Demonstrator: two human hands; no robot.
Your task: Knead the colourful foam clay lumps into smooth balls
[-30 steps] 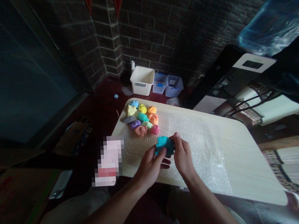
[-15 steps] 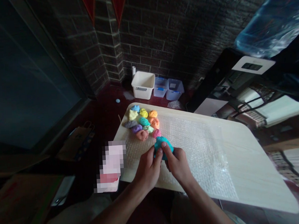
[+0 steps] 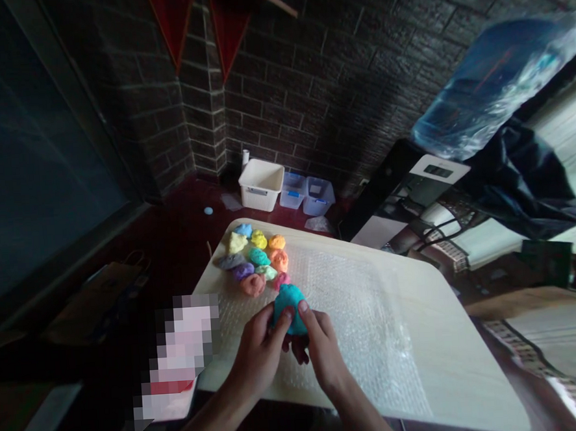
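Observation:
A lump of turquoise modelling clay is held between both hands above the near part of the table. My left hand grips its left side, thumb pressed on the front. On the right side, my right hand is closed round it with the thumb on top; some fingers curl underneath. Just beyond lie several clay lumps in other colours, among them a pink lump, a reddish-brown lump, a purple lump, a green lump and an orange lump.
Bubble wrap covers the middle of the pale table. Behind it on the floor stand a white basket and two clear bins. A water dispenser is at the right. A pixelated pink area borders the table's left edge.
My view has tilted up and turned right, so the scene sits lower and further left. Both hands still hold the turquoise clay; the thumbs have shifted and its smoother face shows.

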